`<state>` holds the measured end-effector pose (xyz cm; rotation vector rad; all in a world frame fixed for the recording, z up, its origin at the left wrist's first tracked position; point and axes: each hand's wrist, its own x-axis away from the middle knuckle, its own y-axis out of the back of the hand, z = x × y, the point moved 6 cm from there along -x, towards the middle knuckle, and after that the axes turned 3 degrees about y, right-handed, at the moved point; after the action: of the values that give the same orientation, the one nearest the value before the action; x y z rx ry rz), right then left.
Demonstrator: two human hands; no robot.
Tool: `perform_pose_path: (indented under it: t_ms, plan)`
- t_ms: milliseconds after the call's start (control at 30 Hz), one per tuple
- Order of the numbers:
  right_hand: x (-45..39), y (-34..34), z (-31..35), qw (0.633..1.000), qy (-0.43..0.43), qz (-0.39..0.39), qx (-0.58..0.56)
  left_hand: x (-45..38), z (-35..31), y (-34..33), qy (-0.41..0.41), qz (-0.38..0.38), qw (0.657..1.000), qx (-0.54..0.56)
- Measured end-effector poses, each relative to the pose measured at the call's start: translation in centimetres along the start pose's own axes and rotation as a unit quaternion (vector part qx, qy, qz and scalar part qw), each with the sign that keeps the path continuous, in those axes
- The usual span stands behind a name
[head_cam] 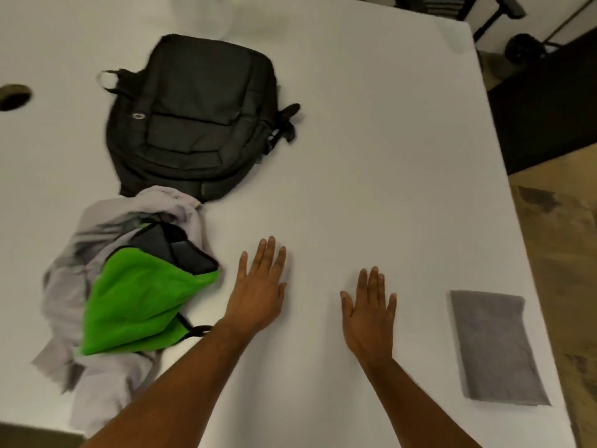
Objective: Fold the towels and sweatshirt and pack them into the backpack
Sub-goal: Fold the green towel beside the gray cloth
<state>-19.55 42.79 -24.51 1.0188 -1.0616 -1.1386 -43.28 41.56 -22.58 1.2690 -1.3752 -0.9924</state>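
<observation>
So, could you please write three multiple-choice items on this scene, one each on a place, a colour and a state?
1. Where does the folded grey towel lie?
A. on the backpack
B. near the table's right edge
C. under the sweatshirt

2. What colour is the towel on the crumpled sweatshirt?
A. red
B. blue
C. green

3. What are the hands doing?
A. resting flat and empty
B. gripping a towel
C. opening a zip

Key: B, it lies alone right of the right hand; C, the green towel is bright; A, the left hand also lies open on the table.
</observation>
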Motion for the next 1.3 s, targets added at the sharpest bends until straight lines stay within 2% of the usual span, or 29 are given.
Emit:
perform_pose_path:
  t_ms: [167,300,400,533,600,700,867,1000,1067,1133,1233,1300]
  plan:
    - [-0.8,-0.9,11.2,0.985,0.132,0.076,-0.079,2.8,4.3,3.9,0.084,-0.053,0.995,-0.012]
    - [-0.9,-0.5,19.6,0.948,0.190,0.143,-0.212,4.8,8.5,6.6,0.175,-0.099,0.979,0.021]
    - [-0.4,0.0,24.7,0.918,0.225,0.180,-0.272,6.2,11.0,9.3,0.227,-0.163,0.959,0.055]
    - [-0.3,-0.8,28.4,0.907,0.214,0.226,-0.284,7.9,14.3,11.4,0.320,-0.230,0.916,0.072]
    - [-0.3,-1.3,29.0,0.909,0.226,0.233,-0.261,8.3,15.5,11.4,0.364,-0.219,0.903,0.069]
    - [-0.5,-1.9,29.2,0.912,0.257,0.229,-0.222,8.5,16.3,11.1,0.386,-0.195,0.899,0.072]
    - [-0.8,-0.8,27.8,0.913,0.307,0.215,-0.162,8.5,15.3,11.3,0.361,-0.237,0.898,0.080]
    - [-1.1,2.0,25.8,0.892,0.367,0.221,-0.140,7.3,11.6,12.4,0.218,-0.287,0.923,0.136]
    - [-1.2,3.7,24.3,0.877,0.389,0.240,-0.150,6.1,9.4,13.2,0.141,-0.248,0.934,0.213]
    - [-1.3,5.1,22.1,0.866,0.374,0.278,-0.184,4.7,7.7,14.5,0.104,-0.156,0.926,0.328]
    - [-1.2,7.2,18.4,0.856,0.321,0.322,-0.245,2.3,6.4,16.8,0.098,-0.031,0.869,0.483]
    - [-1.6,8.6,16.0,0.853,0.281,0.330,-0.291,0.8,5.8,18.5,0.085,-0.011,0.844,0.530]
